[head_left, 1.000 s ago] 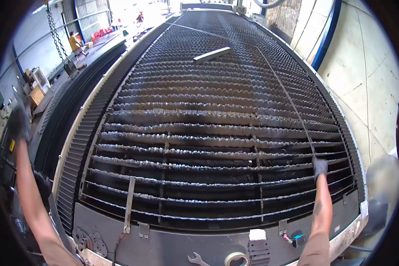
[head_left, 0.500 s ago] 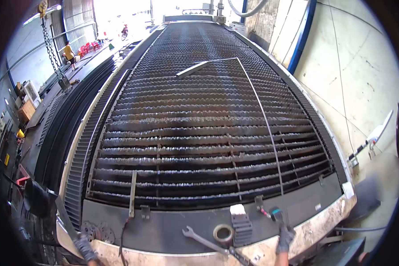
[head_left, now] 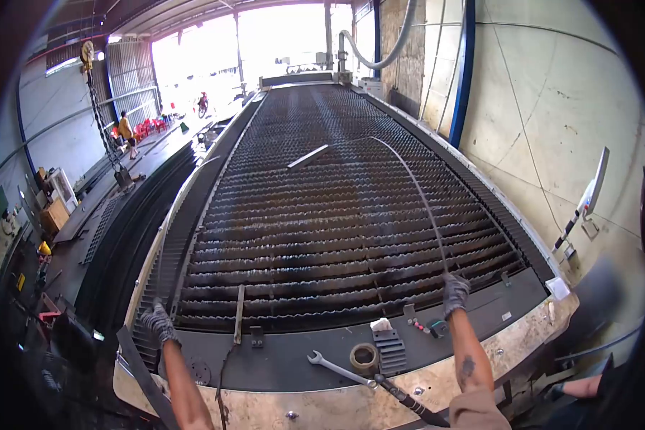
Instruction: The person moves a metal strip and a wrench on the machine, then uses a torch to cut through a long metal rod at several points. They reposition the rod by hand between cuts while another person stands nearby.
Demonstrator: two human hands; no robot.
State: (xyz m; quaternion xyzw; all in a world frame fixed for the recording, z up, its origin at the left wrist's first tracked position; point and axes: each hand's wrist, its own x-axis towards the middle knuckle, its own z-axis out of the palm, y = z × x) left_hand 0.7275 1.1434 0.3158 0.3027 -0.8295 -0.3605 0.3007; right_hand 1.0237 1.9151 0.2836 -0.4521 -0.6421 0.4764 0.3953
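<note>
My right hand, in a grey glove, is closed round the near end of a long thin metal strip. The strip runs away over the slatted cutting bed and curves left at its far end. My left hand, also gloved, has its fingers curled over the grated left side of the bed; I cannot tell what they grip. A dark flat bar leans beside my left wrist. Below my right hand, a small teal and black tool lies on the front ledge.
The ledge carries a wrench, a tape roll and a ridged grey block. A short flat bar and a loose metal piece rest on the slats. Another person's arm shows lower right; a person stands far left.
My right hand has left the small teal tool and taken hold of the strip's near end. My left hand has moved forward to the bed's left side. The view has tilted up.
</note>
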